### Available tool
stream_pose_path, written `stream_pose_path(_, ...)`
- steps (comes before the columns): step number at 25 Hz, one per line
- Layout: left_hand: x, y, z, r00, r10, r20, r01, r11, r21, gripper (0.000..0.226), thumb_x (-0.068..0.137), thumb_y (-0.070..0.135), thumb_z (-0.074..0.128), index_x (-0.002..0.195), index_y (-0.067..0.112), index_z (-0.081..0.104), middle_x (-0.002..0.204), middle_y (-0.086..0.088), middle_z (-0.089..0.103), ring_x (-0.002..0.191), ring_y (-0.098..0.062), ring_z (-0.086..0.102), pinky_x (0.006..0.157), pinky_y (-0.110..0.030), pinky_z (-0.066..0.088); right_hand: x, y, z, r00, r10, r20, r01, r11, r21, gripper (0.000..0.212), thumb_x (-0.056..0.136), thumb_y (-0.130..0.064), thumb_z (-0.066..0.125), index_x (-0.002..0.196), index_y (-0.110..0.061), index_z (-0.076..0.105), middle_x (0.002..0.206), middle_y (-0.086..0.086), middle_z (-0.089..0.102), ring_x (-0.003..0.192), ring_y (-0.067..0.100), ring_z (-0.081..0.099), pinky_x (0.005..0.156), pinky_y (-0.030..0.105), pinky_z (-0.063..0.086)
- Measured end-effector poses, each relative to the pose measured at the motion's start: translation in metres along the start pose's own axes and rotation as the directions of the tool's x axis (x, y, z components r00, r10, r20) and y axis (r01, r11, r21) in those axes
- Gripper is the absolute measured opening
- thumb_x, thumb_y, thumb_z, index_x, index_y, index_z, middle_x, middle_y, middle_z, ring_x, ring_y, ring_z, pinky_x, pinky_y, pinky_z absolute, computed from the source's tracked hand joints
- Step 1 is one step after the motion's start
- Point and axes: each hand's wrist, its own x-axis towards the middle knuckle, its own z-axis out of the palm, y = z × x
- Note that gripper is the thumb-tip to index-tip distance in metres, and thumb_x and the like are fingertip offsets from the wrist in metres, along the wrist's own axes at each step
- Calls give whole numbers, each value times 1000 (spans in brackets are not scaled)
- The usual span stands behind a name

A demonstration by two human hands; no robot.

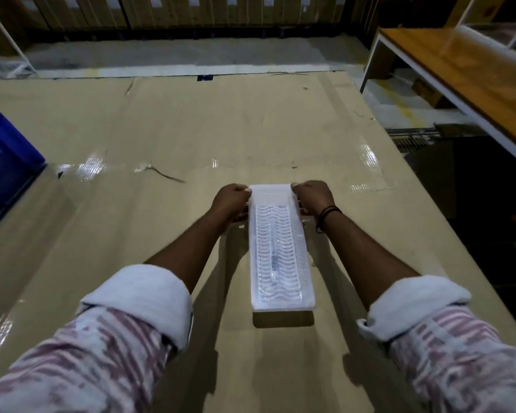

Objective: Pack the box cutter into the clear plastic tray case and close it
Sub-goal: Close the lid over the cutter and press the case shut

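A long clear plastic tray case [280, 254] with a ribbed, wavy surface is held lengthwise just above the cardboard-covered table [131, 129], casting a shadow beneath its near end. A slim dark shape, the box cutter [274, 260], shows faintly through the ribbed plastic along the middle. My left hand [231, 199] grips the far left corner of the case. My right hand [312, 196] grips the far right corner; a dark band circles that wrist. Both thumbs press on the far top edge.
A blue plastic crate [3, 150] stands at the left table edge. A wooden-topped bench with a white frame [465, 81] runs along the right, across a gap. Stacked cartons [191, 10] line the far wall. A thin strand [164, 174] lies on the table.
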Motion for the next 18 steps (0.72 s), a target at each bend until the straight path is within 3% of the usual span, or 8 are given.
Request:
stream_pose_path(10, 38, 5, 0, 996, -89, 18, 89, 996, -24, 29, 99, 8, 60, 124, -4, 68, 109, -18, 67, 94, -31, 64, 96, -48, 57, 31, 4, 18, 987, 150, 53, -155, 982, 111, 18, 85, -19, 65, 84, -2, 60, 87, 16, 64, 80, 35, 64, 69, 43, 54)
stream_pose_path(14, 38, 6, 2, 991, -129, 23, 130, 991, -42, 26, 99, 8, 59, 121, -4, 66, 91, -10, 63, 76, -21, 61, 64, -34, 57, 35, 5, 20, 985, 163, 61, -168, 981, 101, 18, 83, -22, 64, 83, -4, 60, 90, 18, 63, 79, 33, 62, 65, 41, 50)
stream_pose_path(18, 38, 7, -2, 955, -277, 103, 290, 947, -138, 13, 98, 9, 55, 107, 3, 63, 77, -6, 53, 67, -20, 51, 59, -30, 46, 38, 8, 20, 981, 181, 67, -187, 975, 116, 21, 84, -22, 65, 79, -3, 60, 91, 21, 65, 81, 35, 64, 69, 45, 54)
